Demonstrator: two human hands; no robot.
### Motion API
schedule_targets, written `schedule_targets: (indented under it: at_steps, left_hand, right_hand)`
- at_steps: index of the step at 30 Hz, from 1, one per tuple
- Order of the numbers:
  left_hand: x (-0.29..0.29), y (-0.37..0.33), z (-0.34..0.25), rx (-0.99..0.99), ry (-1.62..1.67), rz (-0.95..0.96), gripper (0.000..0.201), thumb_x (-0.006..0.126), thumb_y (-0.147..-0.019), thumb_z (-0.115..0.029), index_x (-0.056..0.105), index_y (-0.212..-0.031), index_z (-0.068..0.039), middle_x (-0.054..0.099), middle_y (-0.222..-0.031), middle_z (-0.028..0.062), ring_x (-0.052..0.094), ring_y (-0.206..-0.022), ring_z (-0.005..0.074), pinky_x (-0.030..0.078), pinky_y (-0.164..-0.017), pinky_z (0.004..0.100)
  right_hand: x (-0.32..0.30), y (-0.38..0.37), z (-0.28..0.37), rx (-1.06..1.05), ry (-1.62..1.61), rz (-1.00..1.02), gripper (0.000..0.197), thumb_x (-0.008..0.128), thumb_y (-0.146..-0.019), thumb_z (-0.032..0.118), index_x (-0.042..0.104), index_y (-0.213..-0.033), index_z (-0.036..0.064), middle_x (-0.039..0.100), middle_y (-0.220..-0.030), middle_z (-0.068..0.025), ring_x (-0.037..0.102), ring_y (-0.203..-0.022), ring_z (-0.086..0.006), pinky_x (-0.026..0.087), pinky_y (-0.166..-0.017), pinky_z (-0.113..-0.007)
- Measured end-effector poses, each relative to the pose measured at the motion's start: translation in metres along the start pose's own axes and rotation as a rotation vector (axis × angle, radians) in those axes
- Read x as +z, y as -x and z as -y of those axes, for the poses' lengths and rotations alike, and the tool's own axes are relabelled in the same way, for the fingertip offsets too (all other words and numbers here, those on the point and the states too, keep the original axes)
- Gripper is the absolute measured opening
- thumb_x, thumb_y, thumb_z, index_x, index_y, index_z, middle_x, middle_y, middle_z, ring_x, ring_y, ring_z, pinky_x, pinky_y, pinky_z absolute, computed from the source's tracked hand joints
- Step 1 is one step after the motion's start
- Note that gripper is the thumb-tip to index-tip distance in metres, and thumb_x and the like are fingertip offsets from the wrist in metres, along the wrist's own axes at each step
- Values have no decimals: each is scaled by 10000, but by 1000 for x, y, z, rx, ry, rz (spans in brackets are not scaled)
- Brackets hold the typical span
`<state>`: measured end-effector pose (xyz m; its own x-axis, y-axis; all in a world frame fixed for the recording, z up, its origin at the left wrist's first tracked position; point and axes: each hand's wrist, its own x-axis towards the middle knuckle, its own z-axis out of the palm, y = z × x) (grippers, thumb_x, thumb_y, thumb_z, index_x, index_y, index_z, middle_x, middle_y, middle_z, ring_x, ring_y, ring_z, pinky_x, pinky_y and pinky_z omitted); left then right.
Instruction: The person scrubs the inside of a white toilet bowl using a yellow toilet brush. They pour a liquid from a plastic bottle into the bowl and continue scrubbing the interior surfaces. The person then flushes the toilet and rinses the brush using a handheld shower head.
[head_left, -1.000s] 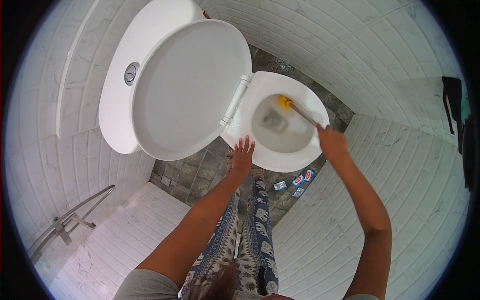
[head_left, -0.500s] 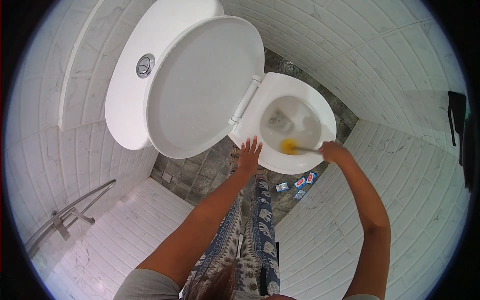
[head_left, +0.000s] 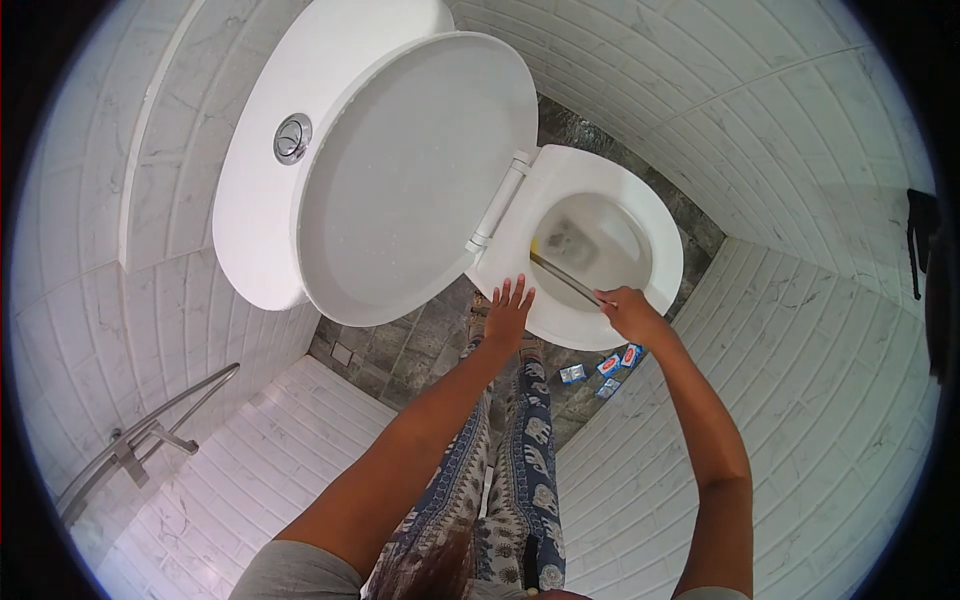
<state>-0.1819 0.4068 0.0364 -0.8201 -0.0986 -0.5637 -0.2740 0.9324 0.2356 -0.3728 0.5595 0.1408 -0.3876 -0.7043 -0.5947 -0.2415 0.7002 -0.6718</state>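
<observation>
Right hand [head_left: 630, 315] clamps brush [head_left: 570, 281], head [head_left: 535, 248] at bowl's [head_left: 630, 245] nine o'clock; left hand [head_left: 510, 315] spread on rim [head_left: 666, 240], eight; room toward two.

Smooth, glossy ceramic toilet [head_left: 667, 240]

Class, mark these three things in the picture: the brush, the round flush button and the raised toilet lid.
Brush [head_left: 568, 278]: head view, on the middle of its handle.
Round flush button [head_left: 292, 139]: head view, on its centre.
Raised toilet lid [head_left: 420, 180]: head view, on its broad grey face.
</observation>
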Motion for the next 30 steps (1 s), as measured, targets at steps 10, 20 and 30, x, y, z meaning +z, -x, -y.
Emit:
schedule_targets:
  at_steps: [10,20,30]
  left_hand:
    - [-2,-7,-6,28,-28,43,599,434,-804,-77,210,-1351,-171,60,-1423,115,150,-1287,328,159,-1034,448]
    - [3,-5,2,55,-60,12,632,480,-785,-94,206,-1351,-160,53,-1423,116,143,-1292,317,155,-1037,443]
    - [-5,-11,-2,68,-47,81,618,444,-794,-72,195,-1354,-156,55,-1423,115,124,-1292,335,137,-1040,451]
  right_hand:
    - [12,-16,-7,358,703,77,219,408,-791,87,608,-802,-1,603,-844,-181,610,-764,-307,507,-650,-406]
    - [48,-43,-27,280,359,-6,194,478,-725,49,560,-885,-24,580,-786,-245,574,-740,-404,477,-681,-452]
    - [77,-49,-145,551,-1165,-142,179,496,-822,136,469,-757,-28,432,-583,-58,358,-374,-77,294,-291,-217]
